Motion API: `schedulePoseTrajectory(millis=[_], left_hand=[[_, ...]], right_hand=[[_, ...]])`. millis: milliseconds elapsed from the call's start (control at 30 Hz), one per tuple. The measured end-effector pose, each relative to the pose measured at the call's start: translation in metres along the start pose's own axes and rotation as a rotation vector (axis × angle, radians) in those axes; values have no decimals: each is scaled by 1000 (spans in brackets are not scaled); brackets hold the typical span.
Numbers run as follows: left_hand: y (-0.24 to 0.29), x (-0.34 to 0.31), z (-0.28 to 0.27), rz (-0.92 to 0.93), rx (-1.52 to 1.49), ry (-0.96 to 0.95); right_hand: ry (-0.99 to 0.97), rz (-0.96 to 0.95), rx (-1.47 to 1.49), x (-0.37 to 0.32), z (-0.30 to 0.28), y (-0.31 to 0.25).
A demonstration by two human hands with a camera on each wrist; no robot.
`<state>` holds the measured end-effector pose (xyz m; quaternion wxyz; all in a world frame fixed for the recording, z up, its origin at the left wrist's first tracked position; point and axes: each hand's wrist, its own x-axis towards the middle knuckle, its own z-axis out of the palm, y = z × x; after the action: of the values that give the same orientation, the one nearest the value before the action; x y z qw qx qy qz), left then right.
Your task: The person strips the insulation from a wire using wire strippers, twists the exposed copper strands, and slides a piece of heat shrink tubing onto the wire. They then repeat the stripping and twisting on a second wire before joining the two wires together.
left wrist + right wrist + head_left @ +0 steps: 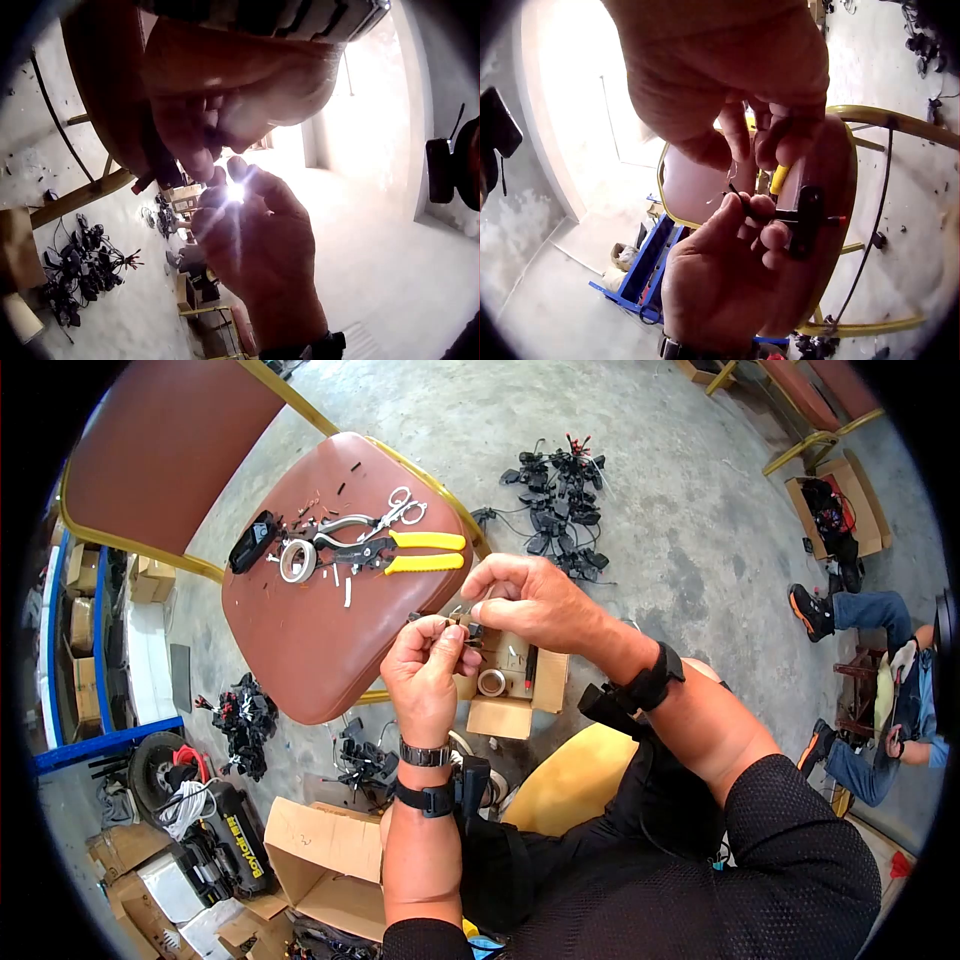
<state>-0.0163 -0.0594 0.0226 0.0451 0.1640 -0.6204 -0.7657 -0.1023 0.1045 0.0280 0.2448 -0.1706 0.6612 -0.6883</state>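
Between thumb and fingers, the left hand (425,670) pinches a small black part (807,223) with a black wire (739,196) whose thin bare strands stick up past the thumb in the right wrist view. Just above those strands is the right hand (535,605), its thumb and fingertips drawn together; in the right wrist view a thin strand reaches its fingertips (739,150). Both hands are close together over the front edge of the brown chair seat (290,630). Glare hides the fingertips in the left wrist view.
On the seat lie yellow-handled pliers (425,562), scissors (403,510), a tape roll (297,561) and wire scraps. Below the hands stands an open carton (500,717). Bundles of black parts (560,510) lie on the floor. A seated person's legs (865,620) show at the right.
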Motion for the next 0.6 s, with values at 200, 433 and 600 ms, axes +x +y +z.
schedulePoseTrajectory(millis=[200,433,600], left_hand=[[1,0,1,-16,22,-11],[-3,-1,0,5,95,-41],[-6,0,-3,27,124,-94]], right_hand=[[5,-55,-38,2,-7,7],[-91,-87,-130,2,-9,6],[-149,-67,-196,0,-13,-6]])
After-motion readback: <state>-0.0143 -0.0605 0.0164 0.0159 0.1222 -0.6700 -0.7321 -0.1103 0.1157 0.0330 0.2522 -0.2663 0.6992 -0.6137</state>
